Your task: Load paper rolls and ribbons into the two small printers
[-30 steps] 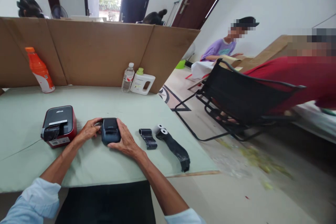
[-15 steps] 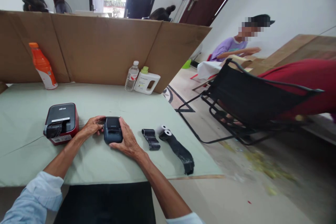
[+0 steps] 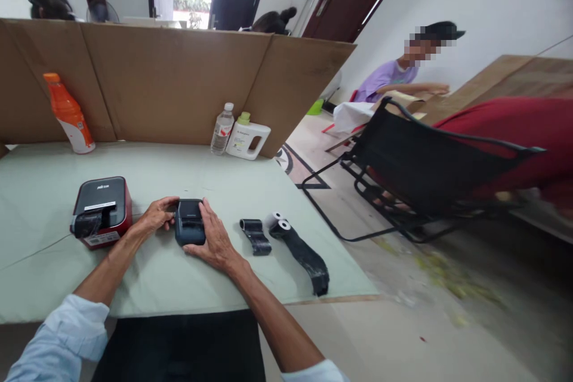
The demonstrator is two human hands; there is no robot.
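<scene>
Between left hand [image 3: 156,218] and right hand [image 3: 218,240]: device [image 3: 190,231] | right: clasped on its right side | left: at its left edge, grip unclear | just beyond left hand: printer [image 3: 102,197]

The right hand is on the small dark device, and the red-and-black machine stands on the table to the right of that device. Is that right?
Not quite: in the head view, the red-and-black machine stands on the table to the left of the small dark device. The right hand is indeed on the device.
</scene>
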